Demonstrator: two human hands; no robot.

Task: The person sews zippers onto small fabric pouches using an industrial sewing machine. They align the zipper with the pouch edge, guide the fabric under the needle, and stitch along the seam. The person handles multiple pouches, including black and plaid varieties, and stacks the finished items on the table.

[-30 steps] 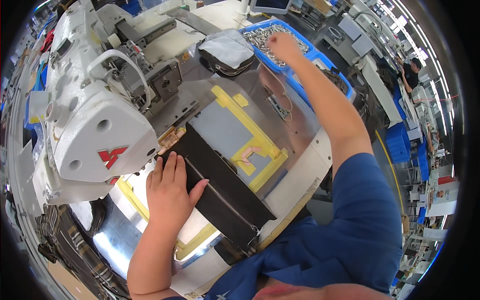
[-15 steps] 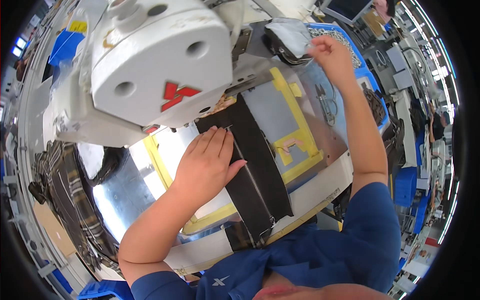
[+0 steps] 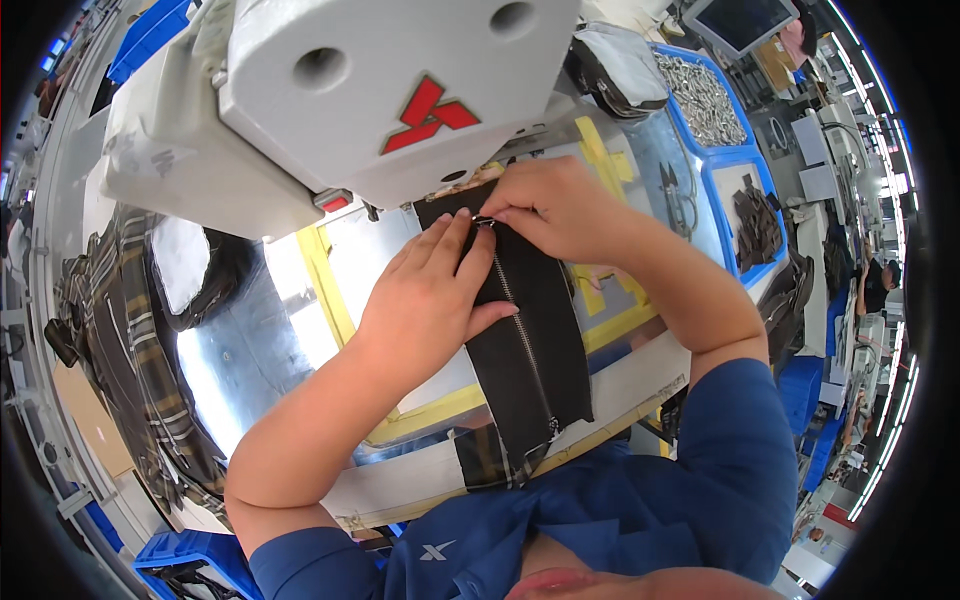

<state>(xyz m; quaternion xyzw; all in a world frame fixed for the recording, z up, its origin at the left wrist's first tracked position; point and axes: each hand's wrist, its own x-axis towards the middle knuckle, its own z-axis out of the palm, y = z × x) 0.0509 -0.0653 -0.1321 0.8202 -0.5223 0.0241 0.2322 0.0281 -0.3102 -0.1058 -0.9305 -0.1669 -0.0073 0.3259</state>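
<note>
Operator: What lies under the hands?

Describer: A black fabric strip (image 3: 556, 335) with a metal zipper (image 3: 531, 360) down its length. It lies on the worktop, in front of the white machine head (image 3: 300, 120), and reaches down to the front edge near your body. Your left hand (image 3: 430, 290) is open and flat, fingers spread over the strip's left side, the thumb across the zipper. Your right hand (image 3: 565, 215) is closed in a pinch at the zipper's far end, on a small shiny piece (image 3: 485, 221). The fingers hide most of that piece, so its shape cannot be told.

Operator: What could go wrong from here?

Describer: The small piece could slip, because only fingertips seem to hold it. If your left palm eases off, the smooth-looking worktop might let the strip skid or twist. A tug by your right hand could pucker the fabric around the zipper. The near end, close to your shirt (image 3: 620, 500), might catch if you lean in. Your fingers are also close to the machine head, a pinch risk should it move.

Operator: Which way does the strip point?

Describer: Its long axis runs away from you, slanting slightly left toward the machine head. The zipper follows that line: far end at your fingertips, near end toward your body, slightly right.
</note>
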